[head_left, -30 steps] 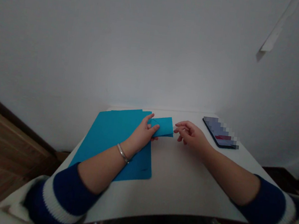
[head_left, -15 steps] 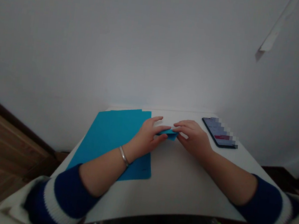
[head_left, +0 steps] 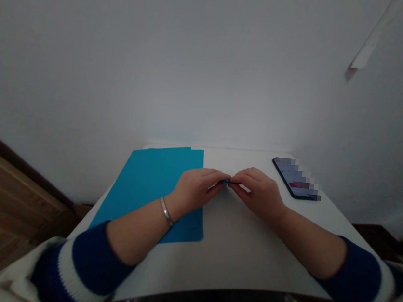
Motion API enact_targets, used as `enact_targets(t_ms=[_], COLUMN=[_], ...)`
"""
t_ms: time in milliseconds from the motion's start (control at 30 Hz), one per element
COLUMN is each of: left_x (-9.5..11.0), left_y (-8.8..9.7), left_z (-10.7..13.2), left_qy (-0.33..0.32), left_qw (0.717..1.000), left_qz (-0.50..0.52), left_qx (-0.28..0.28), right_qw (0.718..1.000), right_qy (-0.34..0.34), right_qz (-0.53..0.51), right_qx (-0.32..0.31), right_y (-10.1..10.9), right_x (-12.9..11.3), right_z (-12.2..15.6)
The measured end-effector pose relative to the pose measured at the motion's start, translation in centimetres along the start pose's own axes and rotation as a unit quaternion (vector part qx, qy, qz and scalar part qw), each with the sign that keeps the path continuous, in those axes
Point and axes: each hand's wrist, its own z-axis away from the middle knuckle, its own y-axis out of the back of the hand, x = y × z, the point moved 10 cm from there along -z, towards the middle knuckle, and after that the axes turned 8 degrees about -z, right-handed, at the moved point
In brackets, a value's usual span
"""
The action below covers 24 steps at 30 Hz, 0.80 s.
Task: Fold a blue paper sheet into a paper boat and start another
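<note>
My left hand [head_left: 197, 189] and my right hand [head_left: 257, 191] meet fingertip to fingertip over the middle of the white table [head_left: 242, 243]. Both are curled round a small folded piece of blue paper [head_left: 226, 181], which they almost wholly hide; only a sliver shows between the fingers. A silver bangle sits on my left wrist. A stack of larger blue sheets [head_left: 150, 179] lies flat under and to the left of my left hand.
A dark phone [head_left: 295, 178] with a lit screen lies at the table's far right corner. A pale wall rises right behind the table. Wooden floor shows at the left, below the table edge.
The small blue paper lay open under my left hand a second ago. My right hand came in from the right, and both hands have closed over the paper, folding it smaller.
</note>
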Motion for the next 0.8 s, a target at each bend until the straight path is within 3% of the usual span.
enact_targets(t_ms=[300, 433, 667, 800], left_x=[0.5, 0.7, -1.7, -1.9], left_y=[-0.1, -0.4, -2.7, -2.8], left_z=[0.0, 0.0, -0.2, -0.3], left_qy=[-0.029, -0.036, 0.052, 0.041], left_qw=[0.999, 0.999, 0.988, 0.983], left_qz=[0.029, 0.029, -0.085, -0.128], left_qx=[-0.003, -0.022, -0.115, -0.128], right_qw=[0.998, 0.998, 0.997, 0.995], right_qy=[-0.040, -0.022, -0.025, -0.057], right_qz=[-0.029, -0.049, -0.071, -0.060], right_qx=[-0.026, -0.034, -0.030, -0.061], right_y=[-1.0, -1.1, -1.1, -1.9], right_x=[1.3, 1.4, 1.5, 2.2], right_z=[-0.1, -0.2, -0.2, -0.1])
